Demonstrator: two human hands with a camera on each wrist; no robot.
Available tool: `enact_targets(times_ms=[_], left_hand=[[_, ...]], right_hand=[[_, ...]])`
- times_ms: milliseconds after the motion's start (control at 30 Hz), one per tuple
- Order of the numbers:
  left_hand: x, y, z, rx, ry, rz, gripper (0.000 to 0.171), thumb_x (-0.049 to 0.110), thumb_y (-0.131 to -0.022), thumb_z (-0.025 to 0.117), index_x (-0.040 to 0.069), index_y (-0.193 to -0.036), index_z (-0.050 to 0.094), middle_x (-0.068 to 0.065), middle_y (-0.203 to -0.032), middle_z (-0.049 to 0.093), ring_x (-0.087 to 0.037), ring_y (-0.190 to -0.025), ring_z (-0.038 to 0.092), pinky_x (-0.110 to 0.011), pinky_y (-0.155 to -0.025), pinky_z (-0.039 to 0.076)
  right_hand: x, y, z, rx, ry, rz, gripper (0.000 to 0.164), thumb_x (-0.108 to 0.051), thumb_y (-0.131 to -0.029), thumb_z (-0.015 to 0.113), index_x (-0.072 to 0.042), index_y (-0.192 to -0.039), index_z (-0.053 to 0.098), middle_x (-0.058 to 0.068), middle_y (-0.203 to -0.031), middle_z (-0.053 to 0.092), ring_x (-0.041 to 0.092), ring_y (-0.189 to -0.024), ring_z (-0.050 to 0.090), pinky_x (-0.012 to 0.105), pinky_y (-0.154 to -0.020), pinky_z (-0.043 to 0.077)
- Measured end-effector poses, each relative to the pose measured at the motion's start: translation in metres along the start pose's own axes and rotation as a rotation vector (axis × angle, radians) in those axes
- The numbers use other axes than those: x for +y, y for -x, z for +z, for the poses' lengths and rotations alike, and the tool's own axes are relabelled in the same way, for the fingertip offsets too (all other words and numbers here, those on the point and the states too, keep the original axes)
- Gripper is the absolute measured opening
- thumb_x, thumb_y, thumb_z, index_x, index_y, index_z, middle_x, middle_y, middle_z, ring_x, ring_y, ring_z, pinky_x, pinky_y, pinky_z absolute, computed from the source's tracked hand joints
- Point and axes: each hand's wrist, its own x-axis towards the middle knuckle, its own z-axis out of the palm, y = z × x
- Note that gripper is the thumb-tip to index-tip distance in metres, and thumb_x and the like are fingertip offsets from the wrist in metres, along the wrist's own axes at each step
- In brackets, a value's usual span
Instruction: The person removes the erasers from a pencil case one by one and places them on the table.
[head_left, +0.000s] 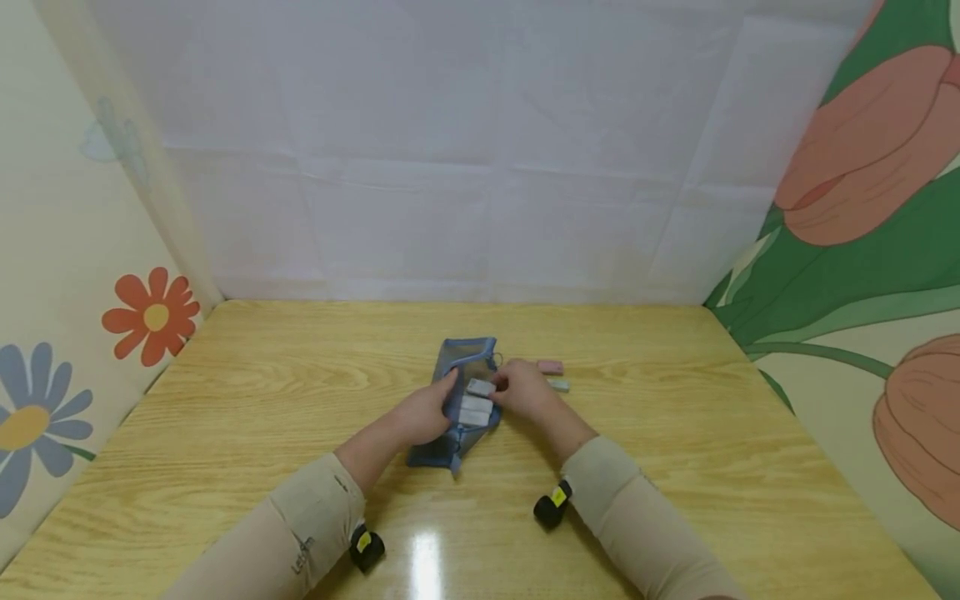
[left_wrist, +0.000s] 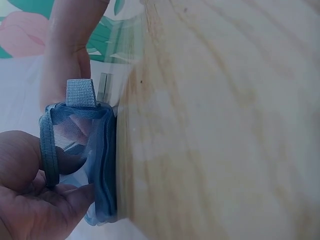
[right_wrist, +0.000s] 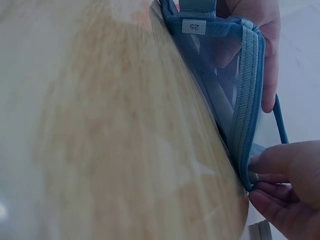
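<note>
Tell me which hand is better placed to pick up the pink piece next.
Right, probably. The right hand, though also at the pouch's edge, is closer to the pink piece, while the left hand grips the blue mesh pouch, farther away.

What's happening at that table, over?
Left hand holds blue mesh pouch. Right hand appears to pinch white block at its mouth. Pink block, pale green block nearby, apparently not in the way.

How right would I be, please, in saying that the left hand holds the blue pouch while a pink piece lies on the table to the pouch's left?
The side is wrong: the head view shows the pink piece on the table to the right of the blue pouch, which the left hand holds.
</note>
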Motion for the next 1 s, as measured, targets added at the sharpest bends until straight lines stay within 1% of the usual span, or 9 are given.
enact_targets(times_ms=[200,300,400,567,733,833,1000], left_hand=[[-0.001,0.0,0.0,0.007,0.005,0.001,0.082,-0.005,-0.077,0.056,0.004,-0.146,0.014,-0.021,-0.137,0.042,-0.024,-0.103,0.05,-0.035,-0.082,0.04],[-0.002,-0.001,0.001,0.017,0.001,0.012,0.083,-0.005,-0.076,0.056,0.004,-0.146,0.014,-0.022,-0.136,0.042,-0.024,-0.103,0.05,-0.036,-0.081,0.04],[-0.002,-0.001,0.002,0.032,-0.006,0.022,0.083,-0.006,-0.074,0.057,0.002,-0.146,0.015,-0.022,-0.136,0.042,-0.024,-0.104,0.05,-0.036,-0.083,0.041],[0.0,-0.001,0.002,0.034,-0.009,0.012,0.084,-0.006,-0.073,0.058,0.003,-0.146,0.016,-0.022,-0.137,0.041,-0.023,-0.102,0.05,-0.035,-0.081,0.041],[0.001,-0.001,0.001,0.026,-0.009,-0.001,0.084,-0.007,-0.074,0.057,0.003,-0.146,0.016,-0.021,-0.138,0.039,-0.024,-0.1,0.05,-0.034,-0.076,0.042],[0.001,-0.001,0.002,0.026,-0.009,-0.002,0.084,-0.007,-0.074,0.057,0.004,-0.146,0.015,-0.021,-0.139,0.039,-0.024,-0.101,0.05,-0.034,-0.077,0.042],[-0.001,-0.001,0.002,0.026,-0.011,0.009,0.084,-0.009,-0.072,0.055,0.002,-0.146,0.015,-0.021,-0.141,0.036,-0.023,-0.105,0.048,-0.034,-0.08,0.04]], right_hand=[[0.003,0.0,0.0,0.038,-0.043,-0.012,0.012,-0.014,-0.074,0.071,-0.008,-0.084,0.069,0.001,-0.08,0.056,0.015,-0.077,0.05,0.03,-0.071,0.043],[0.005,0.001,-0.001,0.051,-0.076,-0.03,0.013,-0.012,-0.074,0.07,-0.007,-0.085,0.068,0.002,-0.08,0.057,0.015,-0.076,0.051,0.03,-0.07,0.044],[0.007,0.002,-0.003,0.04,-0.118,-0.036,0.013,-0.009,-0.075,0.069,-0.005,-0.087,0.068,0.004,-0.083,0.06,0.015,-0.077,0.055,0.029,-0.071,0.046],[0.008,0.007,-0.01,0.015,-0.187,0.008,0.014,-0.006,-0.077,0.067,-0.004,-0.091,0.067,0.005,-0.088,0.064,0.016,-0.081,0.06,0.027,-0.072,0.049],[0.01,0.012,-0.019,0.056,-0.197,-0.004,0.014,-0.005,-0.075,0.068,-0.003,-0.089,0.067,0.004,-0.084,0.065,0.015,-0.078,0.061,0.027,-0.072,0.048],[0.012,0.014,-0.024,0.076,-0.216,-0.017,0.015,-0.004,-0.073,0.069,-0.003,-0.088,0.068,0.005,-0.082,0.065,0.015,-0.077,0.06,0.026,-0.07,0.049],[0.02,0.018,-0.035,0.106,-0.241,-0.006,0.017,-0.004,-0.074,0.069,-0.001,-0.09,0.068,0.007,-0.083,0.065,0.016,-0.077,0.06,0.025,-0.07,0.049]])
